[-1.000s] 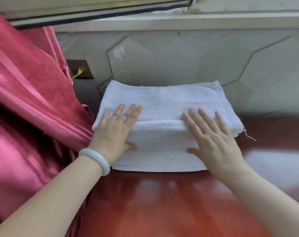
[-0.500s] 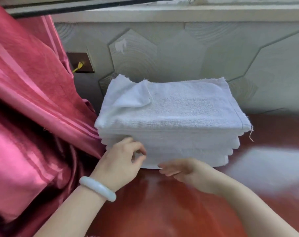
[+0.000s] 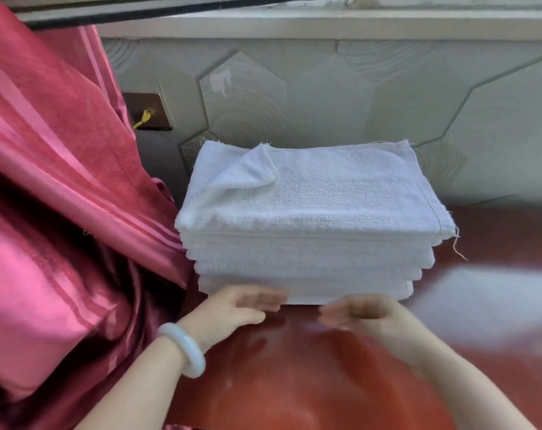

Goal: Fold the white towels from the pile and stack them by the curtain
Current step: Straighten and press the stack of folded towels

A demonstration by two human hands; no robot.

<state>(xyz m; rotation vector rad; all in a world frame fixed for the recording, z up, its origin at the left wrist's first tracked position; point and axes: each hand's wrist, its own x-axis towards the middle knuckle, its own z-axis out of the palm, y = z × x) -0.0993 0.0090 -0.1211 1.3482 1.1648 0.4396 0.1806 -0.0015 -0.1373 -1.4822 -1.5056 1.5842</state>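
Observation:
A stack of several folded white towels [image 3: 313,231] stands on the red-brown tabletop [image 3: 294,383], against the wall and right beside the pink curtain [image 3: 61,197]. The top towel has its back left corner flipped over. My left hand [image 3: 241,308], with a pale bangle on the wrist, lies at the front bottom edge of the stack, fingers straight and pointing right. My right hand [image 3: 359,315] is at the same edge a little to the right, fingers straight and pointing left. Both hands are blurred, low by the bottom towel, and hold nothing.
A grey wall with hexagon relief [image 3: 325,97] rises right behind the stack. A dark wall socket with a yellow plug [image 3: 147,114] sits left of it, next to the curtain. A bright glare [image 3: 480,293] lies on the tabletop to the right.
One second ago both palms pressed flat on top of the stack. They have come down to its front bottom edge, and the top towel's back left corner now lies flipped over.

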